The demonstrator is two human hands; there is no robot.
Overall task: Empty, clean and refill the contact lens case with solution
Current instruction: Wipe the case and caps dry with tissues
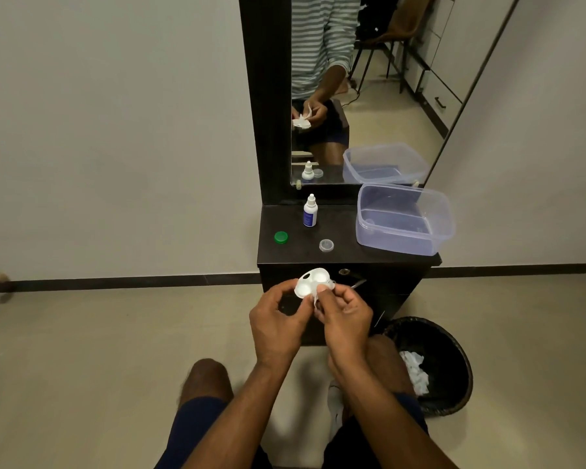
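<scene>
Lens case (313, 282): white moulded plastic, smooth, two round wells uncapped; held at lower centre of the frame, in front of the bench (339, 255). Long axis runs lower left to upper right.

Left hand (278, 324): fingers curled, gripping the case by its left edge.

Right hand (345, 319): fingers pinching a scrap of white tissue (315, 299) against the case's lower right edge. The nearer well lies just up and left of my fingertips, so the right hand is the one placed to wipe it.

Solution bottle (310, 211): small, white, nozzle bare, upright at the bench's back.

Green cap (280, 237), clear cap (326, 245): ribbed discs, loose on the bench.

Tub (403, 220): clear plastic, right.

Bin (430, 363): black, lower right, holding crumpled tissue.
</scene>
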